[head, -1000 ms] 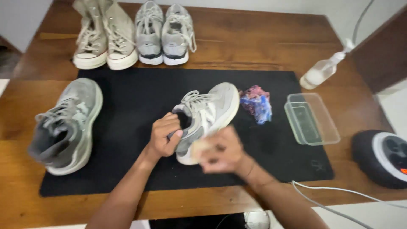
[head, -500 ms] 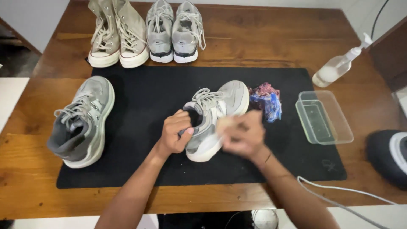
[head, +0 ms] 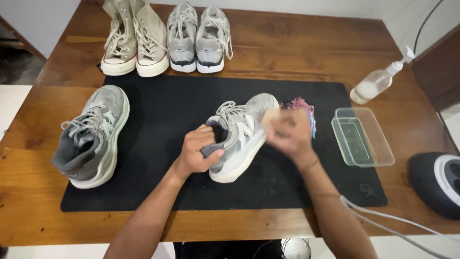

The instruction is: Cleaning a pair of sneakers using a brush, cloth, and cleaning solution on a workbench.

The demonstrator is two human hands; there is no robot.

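**Bench inventory: six shoes, one spray bottle, one tray, one cloth**

Item 1. Grey sneaker (head: 242, 136), one, lying tilted on its side near the middle of the black mat (head: 158, 124), toe pointing up and to the right. The left hand (head: 199, 149) is closed around its heel collar, thumb on the outside, fingers curled into the opening. The right hand (head: 290, 134) is blurred and sits against the toe end of the same shoe; a small pale object shows at its fingertips, but how tightly it is held cannot be told.

Item 2. Matching grey sneaker (head: 93, 134), one, upright on the left edge of the mat, well apart from both hands.

Item 3. Beige high-top shoes (head: 134, 41), two, side by side at the far left of the wooden bench (head: 297, 52).

Item 4. Grey low-top sneakers (head: 199, 38), two, just beside the high-tops.

Item 5. Clear spray bottle (head: 376, 84), one, lying slanted at the far right, white nozzle uppermost. No label can be made out.

Item 6. Clear rectangular plastic tray (head: 363, 138), one, at the mat's right edge.

Item 7. Multicoloured cloth (head: 302, 104), one, partly hidden behind the right hand.

Item 8. Dark rounded device (head: 438, 182), one, at the right margin, with a pale cable (head: 383, 223) near it.
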